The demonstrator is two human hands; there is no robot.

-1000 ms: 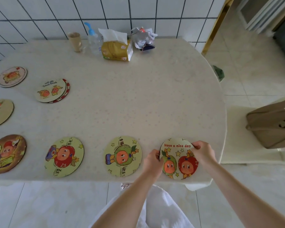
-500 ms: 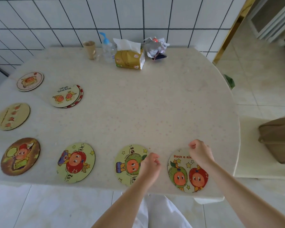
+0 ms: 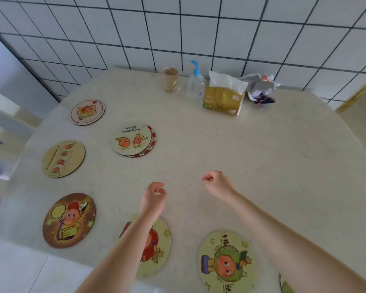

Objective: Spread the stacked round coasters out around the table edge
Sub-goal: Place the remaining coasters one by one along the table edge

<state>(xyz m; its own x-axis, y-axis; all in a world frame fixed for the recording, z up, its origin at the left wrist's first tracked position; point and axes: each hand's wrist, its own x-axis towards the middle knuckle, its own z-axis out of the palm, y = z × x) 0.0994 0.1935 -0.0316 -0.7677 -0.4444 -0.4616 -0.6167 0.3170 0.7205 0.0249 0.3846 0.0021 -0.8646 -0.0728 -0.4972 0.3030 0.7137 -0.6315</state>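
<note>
My left hand and right hand loosely curled, empty, above the table, remaining coaster stack at ten o'clock, single coasters along the edge from seven to eleven.

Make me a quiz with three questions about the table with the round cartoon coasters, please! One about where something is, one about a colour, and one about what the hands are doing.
1. Where is the small stack of coasters?
A. inward from the table's left edge, beyond both hands
B. beside the tissue box
C. under the right hand

2. What colour is the pump on the clear bottle?
A. red
B. blue
C. green

3. What are the hands holding?
A. one coaster each
B. the cup
C. nothing

Answers:
1. A, the overlapping pair lies inward from the single coasters along the left edge.
2. B, the pump top is light blue.
3. C, the left hand and the right hand are loosely curled above the table with nothing in them.
</note>
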